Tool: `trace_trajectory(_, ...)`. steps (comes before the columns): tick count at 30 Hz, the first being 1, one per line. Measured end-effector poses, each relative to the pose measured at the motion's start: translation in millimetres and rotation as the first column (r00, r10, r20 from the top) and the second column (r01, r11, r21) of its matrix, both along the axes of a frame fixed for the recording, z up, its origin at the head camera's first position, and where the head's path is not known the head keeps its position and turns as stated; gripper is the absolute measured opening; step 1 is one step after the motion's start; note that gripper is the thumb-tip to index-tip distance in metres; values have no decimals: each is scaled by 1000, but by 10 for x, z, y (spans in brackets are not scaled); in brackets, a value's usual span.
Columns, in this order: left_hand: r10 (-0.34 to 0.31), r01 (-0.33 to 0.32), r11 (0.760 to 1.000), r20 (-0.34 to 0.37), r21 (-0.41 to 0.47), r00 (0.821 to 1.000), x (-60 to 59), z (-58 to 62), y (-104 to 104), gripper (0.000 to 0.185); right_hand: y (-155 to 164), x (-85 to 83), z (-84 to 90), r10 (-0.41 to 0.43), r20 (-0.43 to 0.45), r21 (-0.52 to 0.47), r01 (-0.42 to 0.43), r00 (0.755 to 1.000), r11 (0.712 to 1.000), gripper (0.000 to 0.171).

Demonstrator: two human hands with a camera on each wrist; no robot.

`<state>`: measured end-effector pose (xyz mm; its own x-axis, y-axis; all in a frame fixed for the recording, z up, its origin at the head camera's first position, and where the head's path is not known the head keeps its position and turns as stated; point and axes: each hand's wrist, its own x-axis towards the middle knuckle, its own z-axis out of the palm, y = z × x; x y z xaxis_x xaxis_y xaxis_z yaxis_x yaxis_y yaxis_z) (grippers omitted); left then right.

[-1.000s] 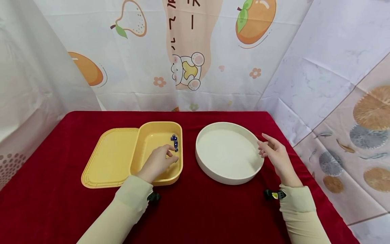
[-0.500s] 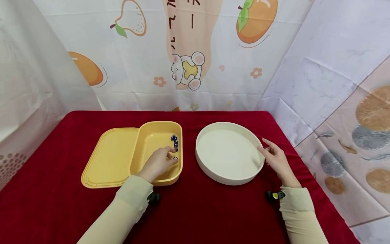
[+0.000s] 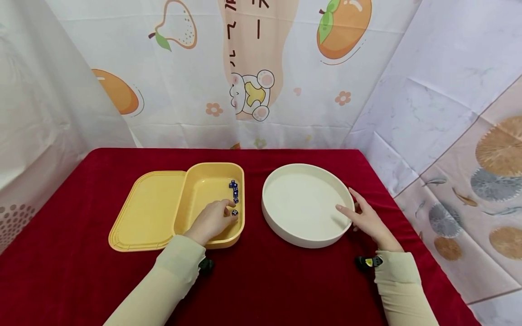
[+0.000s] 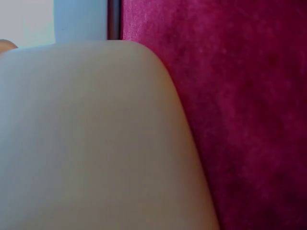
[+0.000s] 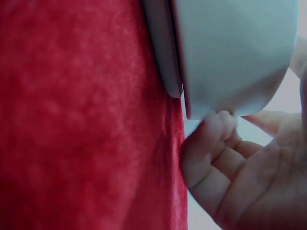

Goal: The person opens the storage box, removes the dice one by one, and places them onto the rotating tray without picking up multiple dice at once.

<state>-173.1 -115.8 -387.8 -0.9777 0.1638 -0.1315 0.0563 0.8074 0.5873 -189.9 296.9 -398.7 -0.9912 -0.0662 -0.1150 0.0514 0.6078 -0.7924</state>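
My left hand (image 3: 212, 221) reaches into a yellow rectangular box (image 3: 191, 192), fingers loosely bent. A dark blue die (image 3: 234, 212) lies beside its thumb tip, in full sight. Several more blue dice (image 3: 235, 189) form a short line along the box's right wall. Thumb over the rim and fingers outside, my right hand (image 3: 364, 222) holds the right side of a round white tray (image 3: 306, 203). From the right wrist view, curled fingertips (image 5: 225, 122) meet the tray's outer wall. The box's wall (image 4: 96, 134) takes up much of the left wrist view, hiding most of the hand.
A yellow lid (image 3: 147, 213) lies flat at the box's left, its right edge against or under the box. Dark red cloth (image 3: 261, 280) covers the table. Behind hangs a white curtain with fruit prints (image 3: 183, 90); patterned cloth (image 3: 469, 194) closes off the right side.
The left hand has drawn back slightly, uncovering the die by its thumb. The right hand has come down and inward, its thumb now over the tray's rim.
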Motion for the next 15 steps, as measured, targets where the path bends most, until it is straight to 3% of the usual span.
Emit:
trace_trajectory(9,-8,8,1000,19,-14,1000,-20,-29,11,38,29,4,-27,42,121,-37,-38,992,999,96)
trace_trajectory(15,2,-1,1000,39,-23,999,-42,-59,21,39,43,3,-23,79,151,-55,-72,985,996,98)
